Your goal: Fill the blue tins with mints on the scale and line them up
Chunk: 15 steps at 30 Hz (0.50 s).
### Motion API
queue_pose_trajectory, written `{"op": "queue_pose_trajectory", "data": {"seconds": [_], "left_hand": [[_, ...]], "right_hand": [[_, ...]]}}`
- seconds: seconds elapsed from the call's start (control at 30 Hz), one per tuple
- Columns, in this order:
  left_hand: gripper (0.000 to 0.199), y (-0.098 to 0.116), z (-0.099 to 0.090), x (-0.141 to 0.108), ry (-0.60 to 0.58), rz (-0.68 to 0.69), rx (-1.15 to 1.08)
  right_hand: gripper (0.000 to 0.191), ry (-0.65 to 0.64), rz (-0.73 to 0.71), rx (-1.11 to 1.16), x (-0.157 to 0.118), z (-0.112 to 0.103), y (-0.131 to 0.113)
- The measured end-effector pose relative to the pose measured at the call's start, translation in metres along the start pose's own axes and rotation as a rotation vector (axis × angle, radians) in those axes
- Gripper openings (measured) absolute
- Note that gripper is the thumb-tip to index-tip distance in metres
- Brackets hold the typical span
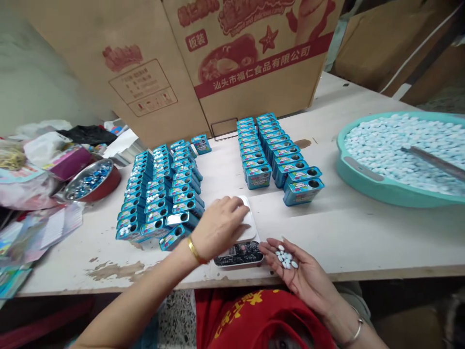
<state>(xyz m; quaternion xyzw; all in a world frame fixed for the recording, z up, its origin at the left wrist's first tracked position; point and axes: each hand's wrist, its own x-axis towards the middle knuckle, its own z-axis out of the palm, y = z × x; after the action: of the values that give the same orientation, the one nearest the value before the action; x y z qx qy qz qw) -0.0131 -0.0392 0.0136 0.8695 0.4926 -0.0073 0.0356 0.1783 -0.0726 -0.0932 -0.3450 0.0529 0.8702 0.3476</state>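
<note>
Wears gold-coloured bracelet (196, 251) on left wrist (185, 260), flat-banded, smooth, fitted close. Wears slimmer silver-coloured bangle (360, 322) on right wrist (344, 320), rounded, looser, catching light along edge. Dressed in red garment (211, 310), top or apron hard to tell, printed across front with yellow characters (232, 314) and yellow flower-like shape (254, 297). Creased into folds lower down. Bare along both forearms (156, 286).

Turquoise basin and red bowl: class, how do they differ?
The turquoise basin looks larger than the red bowl. The basin holds pale oval pieces; the bowl holds shiny blue pieces. A long tool rests in the basin, none in the bowl. Both are rounded and open-topped.
</note>
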Motion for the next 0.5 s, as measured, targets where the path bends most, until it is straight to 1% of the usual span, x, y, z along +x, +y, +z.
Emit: {"op": "queue_pose_trajectory", "data": {"seconds": [0.07,0.1,0.13,0.2,0.27,0.3,0.37,0.43,0.5], "left_hand": [[0.024,0.029,0.018,-0.010,-0.031,0.058,-0.130],[0.026,0.044,0.031,-0.014,-0.054,0.097,-0.188],[0.027,0.057,0.046,-0.018,-0.050,0.114,-0.216],[0.027,0.078,0.075,-0.024,-0.013,0.068,-0.218],[0.026,0.090,0.096,-0.028,0.008,0.022,-0.250],[0.025,0.092,0.102,-0.029,0.009,0.009,-0.285],[0.021,0.093,0.108,-0.030,0.006,-0.010,-0.368],[0.017,0.092,0.107,-0.032,0.003,-0.034,-0.412],[0.016,0.090,0.105,-0.033,-0.009,-0.057,-0.398]], "right_hand": [[0.021,-0.041,0.034,0.076,-0.004,0.000,0.004],[0.023,-0.057,0.053,0.106,-0.006,-0.001,0.007],[0.023,-0.062,0.071,0.126,-0.007,-0.003,0.009],[0.024,-0.038,0.103,0.134,-0.007,-0.008,0.013],[0.023,0.003,0.106,0.109,-0.007,-0.015,0.016],[0.022,0.016,0.106,0.090,-0.007,-0.018,0.017],[0.019,0.010,0.119,0.061,-0.006,-0.024,0.020],[0.016,-0.024,0.148,0.048,-0.006,-0.026,0.023],[0.016,-0.063,0.178,0.034,-0.006,-0.026,0.027]]}}
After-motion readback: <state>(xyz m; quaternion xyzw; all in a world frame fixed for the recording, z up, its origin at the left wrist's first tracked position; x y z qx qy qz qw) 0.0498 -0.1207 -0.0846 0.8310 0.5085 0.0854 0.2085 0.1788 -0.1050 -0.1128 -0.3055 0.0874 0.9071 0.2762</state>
